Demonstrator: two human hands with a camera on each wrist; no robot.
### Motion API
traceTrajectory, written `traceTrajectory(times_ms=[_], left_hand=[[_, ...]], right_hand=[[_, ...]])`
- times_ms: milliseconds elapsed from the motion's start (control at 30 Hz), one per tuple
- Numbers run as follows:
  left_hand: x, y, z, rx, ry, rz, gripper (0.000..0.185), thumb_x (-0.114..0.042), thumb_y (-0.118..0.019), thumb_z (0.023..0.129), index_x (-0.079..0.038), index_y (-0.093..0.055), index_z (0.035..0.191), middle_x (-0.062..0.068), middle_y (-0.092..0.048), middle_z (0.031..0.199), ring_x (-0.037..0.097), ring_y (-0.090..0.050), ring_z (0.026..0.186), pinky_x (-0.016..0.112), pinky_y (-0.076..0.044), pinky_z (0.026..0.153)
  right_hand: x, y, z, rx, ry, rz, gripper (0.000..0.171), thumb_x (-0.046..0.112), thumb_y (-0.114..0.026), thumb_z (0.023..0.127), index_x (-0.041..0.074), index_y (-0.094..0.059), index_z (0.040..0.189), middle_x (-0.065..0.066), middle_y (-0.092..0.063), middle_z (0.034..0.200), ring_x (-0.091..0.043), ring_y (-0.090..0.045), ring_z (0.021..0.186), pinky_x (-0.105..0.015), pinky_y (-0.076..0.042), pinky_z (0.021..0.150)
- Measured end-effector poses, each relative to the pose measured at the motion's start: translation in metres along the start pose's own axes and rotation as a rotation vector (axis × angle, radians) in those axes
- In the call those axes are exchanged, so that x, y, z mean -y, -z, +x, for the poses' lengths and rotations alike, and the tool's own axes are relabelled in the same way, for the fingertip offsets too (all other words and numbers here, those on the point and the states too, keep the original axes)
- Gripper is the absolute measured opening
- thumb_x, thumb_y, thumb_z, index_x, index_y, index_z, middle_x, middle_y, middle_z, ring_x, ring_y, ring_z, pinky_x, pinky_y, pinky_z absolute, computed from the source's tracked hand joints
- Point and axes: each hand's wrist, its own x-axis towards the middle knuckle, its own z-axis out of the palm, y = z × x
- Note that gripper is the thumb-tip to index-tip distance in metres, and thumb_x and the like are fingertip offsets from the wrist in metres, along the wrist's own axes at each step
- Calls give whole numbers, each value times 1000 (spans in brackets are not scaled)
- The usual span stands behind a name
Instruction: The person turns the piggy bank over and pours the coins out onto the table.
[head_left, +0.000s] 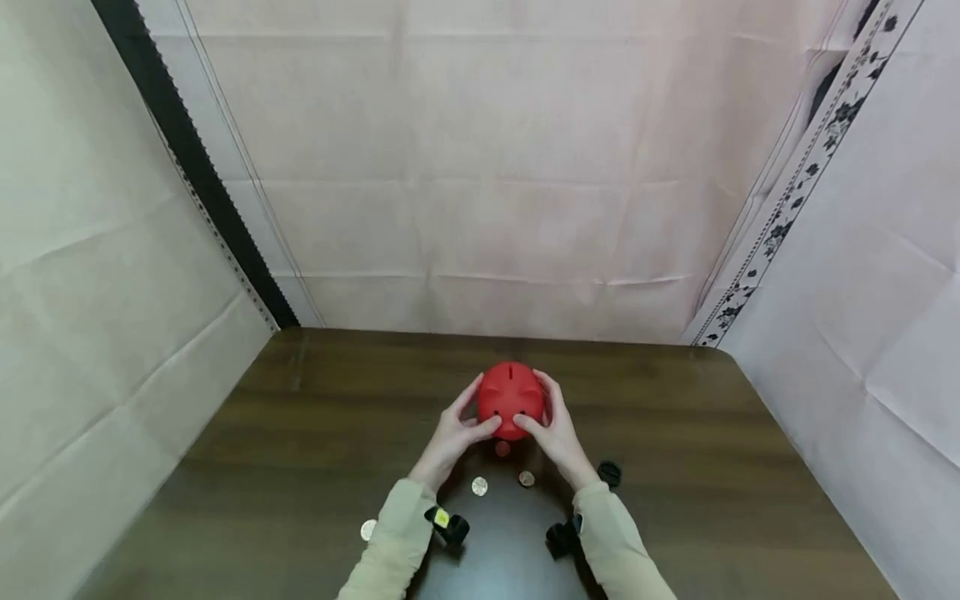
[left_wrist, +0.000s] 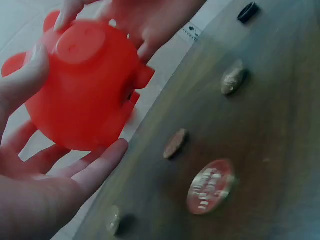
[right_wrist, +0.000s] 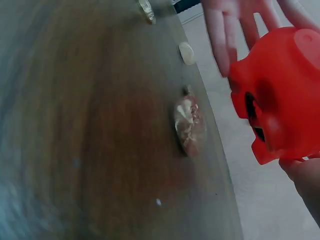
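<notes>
A red pig-shaped piggy bank (head_left: 511,396) is held up above the table between both hands, its coin slot on top. My left hand (head_left: 455,436) grips its left side, the thumb lying on the front near the snout. My right hand (head_left: 552,432) grips the other side in the same way. From below, the right wrist view shows a dark opening in the bank's underside between its stubby feet. Beneath the bank lies a coin (left_wrist: 212,186) tinted red. Two more coins, a silvery one (head_left: 479,486) and a darker one (head_left: 527,478), lie between the forearms.
Another coin (head_left: 368,530) lies beside the left sleeve. A round black cap (head_left: 610,473) rests by the right wrist. The dark wooden table (head_left: 750,467) is bordered by pale hanging cloths (head_left: 487,167) at the back and both sides.
</notes>
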Motion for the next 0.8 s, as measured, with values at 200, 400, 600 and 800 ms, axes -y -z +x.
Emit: traceTrajectory(times_ms=[200,400,600,800], left_hand=[[2,-2,16,-13,-61,10,75,-31,-74,84,-43,-35,147,0,-33,157,34,-59,121,52,-45,105],[-8,-2,16,-18,-38,7,76,-27,-75,84,-44,-35,146,-3,-35,156,32,-59,120,55,-42,106],[-20,-2,11,-6,-49,27,75,-30,-77,82,-47,-37,144,-6,-35,155,32,-55,126,68,-31,108],[-21,-5,9,-6,-40,38,74,-26,-76,83,-48,-38,143,-5,-35,155,33,-56,126,63,-35,108]], right_hand=[[-5,10,11,-26,77,25,76,7,-69,87,19,-27,149,-10,-36,150,-28,-36,136,-11,-43,99],[2,15,17,3,32,16,79,4,-68,87,17,-24,151,-10,-33,153,-27,-33,140,-11,-39,100],[19,16,12,6,68,-33,80,3,-70,85,14,-24,150,-11,-35,152,-30,-36,140,-38,-40,112],[16,21,6,4,37,-110,80,15,-74,84,24,-27,149,-7,-39,150,-31,-40,137,-55,-39,110]])
